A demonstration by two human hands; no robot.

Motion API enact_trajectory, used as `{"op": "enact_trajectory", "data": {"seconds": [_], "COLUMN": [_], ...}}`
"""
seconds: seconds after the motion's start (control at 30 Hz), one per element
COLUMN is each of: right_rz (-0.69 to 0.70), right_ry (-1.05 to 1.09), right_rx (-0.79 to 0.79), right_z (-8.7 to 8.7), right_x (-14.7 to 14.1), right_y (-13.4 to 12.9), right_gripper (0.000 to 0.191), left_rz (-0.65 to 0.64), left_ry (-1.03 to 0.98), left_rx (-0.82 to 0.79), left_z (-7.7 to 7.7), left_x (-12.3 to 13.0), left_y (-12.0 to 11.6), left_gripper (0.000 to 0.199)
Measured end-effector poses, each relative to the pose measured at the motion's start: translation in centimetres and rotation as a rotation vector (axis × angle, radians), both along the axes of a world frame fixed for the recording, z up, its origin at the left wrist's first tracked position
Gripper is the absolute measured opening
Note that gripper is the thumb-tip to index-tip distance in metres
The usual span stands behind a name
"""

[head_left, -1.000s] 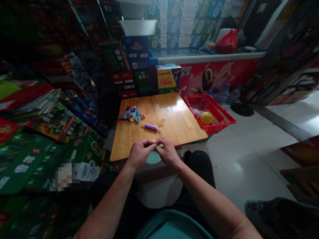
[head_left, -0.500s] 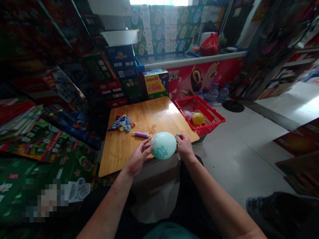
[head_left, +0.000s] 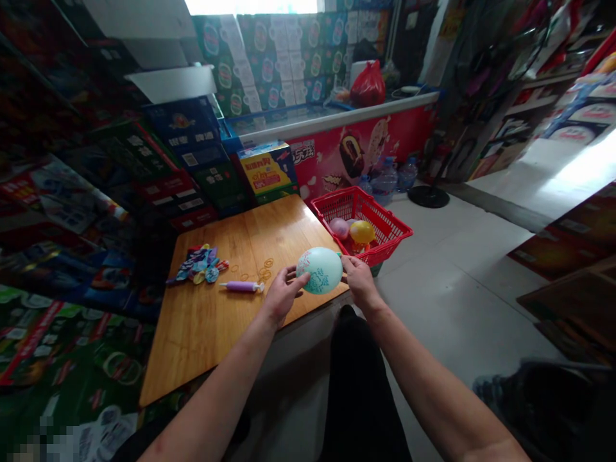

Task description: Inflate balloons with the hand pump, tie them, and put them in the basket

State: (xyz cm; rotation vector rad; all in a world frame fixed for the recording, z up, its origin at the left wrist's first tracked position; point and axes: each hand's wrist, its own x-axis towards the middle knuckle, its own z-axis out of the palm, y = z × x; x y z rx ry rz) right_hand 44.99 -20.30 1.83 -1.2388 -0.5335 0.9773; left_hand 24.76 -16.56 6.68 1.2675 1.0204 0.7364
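Note:
A pale green inflated balloon (head_left: 319,270) with printed patterns is between my two hands, over the front right edge of the wooden table (head_left: 202,340). My left hand (head_left: 283,292) cups its left side with curved fingers. On the right, my right hand (head_left: 357,277) pinches the balloon's neck end. A purple hand pump (head_left: 241,286) lies on the table, with thin rubber bands (head_left: 266,269) beside it. Farther left is a pile of uninflated coloured balloons (head_left: 205,264). Pink and yellow balloons (head_left: 362,233) lie inside the red basket (head_left: 392,234).
Stacked cartons (head_left: 269,170) stand behind the table, beside a pink-fronted freezer (head_left: 317,163). Water bottles (head_left: 385,179) and a round black base (head_left: 428,196) are on the floor past the basket. Green cartons (head_left: 62,359) flank the left side.
The view has turned right, so the table and basket appear farther left. My hands and the balloon have moved right relative to the table, toward the basket.

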Motion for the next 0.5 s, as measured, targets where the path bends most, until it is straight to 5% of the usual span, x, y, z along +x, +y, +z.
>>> {"op": "enact_trajectory", "data": {"seconds": [0.27, 0.5], "right_rz": [-0.099, -0.167], "right_ry": [0.003, -0.034], "right_rx": [-0.068, -0.103], "right_z": [-1.2, -2.5], "right_x": [9.0, 15.5], "right_y": [4.8, 8.3], "right_gripper": [0.031, 0.024], "left_rz": [-0.049, -0.045], "left_ry": [0.125, 0.141], "left_rx": [0.081, 0.118], "left_z": [-1.4, -4.2], "left_x": [10.0, 17.2], "left_y": [6.2, 11.3], "left_gripper": [0.058, 0.056]}}
